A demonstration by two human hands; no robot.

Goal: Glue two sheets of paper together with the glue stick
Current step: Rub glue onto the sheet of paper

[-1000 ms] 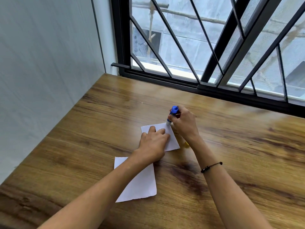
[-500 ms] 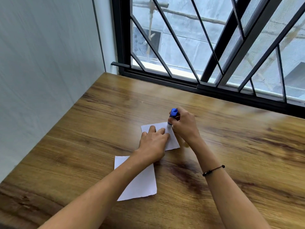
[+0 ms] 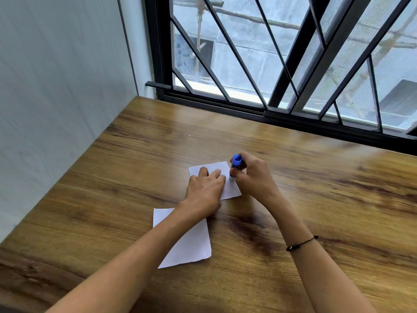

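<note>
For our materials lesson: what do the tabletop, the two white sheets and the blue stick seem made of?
Brown tabletop: wood or wood-look laminate, grain with slight sheen. Far white sheet and near white sheet: thin matte paper, one ragged edge. Blue glue stick: smooth plastic, probably.

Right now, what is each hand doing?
Left hand: open, flat on the far sheet.
Right hand: closed on the glue stick.

No readable text, labels, brands or numbers anywhere. Both paper sheets blank on the sides showing. Glue stick [image 3: 235, 164] shows plain blue, any label hidden by the right hand [image 3: 252, 177].
</note>
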